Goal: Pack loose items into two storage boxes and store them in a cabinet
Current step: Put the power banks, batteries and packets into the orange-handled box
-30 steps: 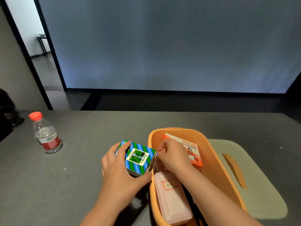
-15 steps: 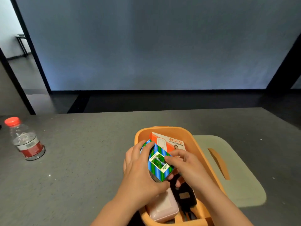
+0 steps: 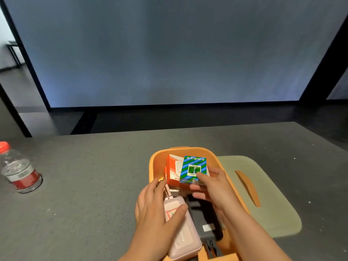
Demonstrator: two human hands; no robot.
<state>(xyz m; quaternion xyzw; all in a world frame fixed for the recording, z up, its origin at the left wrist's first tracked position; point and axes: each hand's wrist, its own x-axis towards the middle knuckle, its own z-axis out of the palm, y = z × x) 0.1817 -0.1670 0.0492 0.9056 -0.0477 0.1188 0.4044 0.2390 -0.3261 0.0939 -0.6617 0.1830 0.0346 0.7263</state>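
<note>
Fingertips of my left hand (image 3: 156, 210) hide behind the pink rectangular plastic case (image 3: 180, 230) they grip, while my right hand (image 3: 212, 189) pinches the blue-and-green striped cardboard box (image 3: 193, 169) inside the orange plastic storage bin (image 3: 156, 162).

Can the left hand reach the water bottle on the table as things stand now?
Probably yes. The left hand rests on the pink case in the orange box; bare table lies between it and the water bottle, though it must release the case first.

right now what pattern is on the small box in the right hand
Blue and green diagonal stripes on the small box, head view.
</note>
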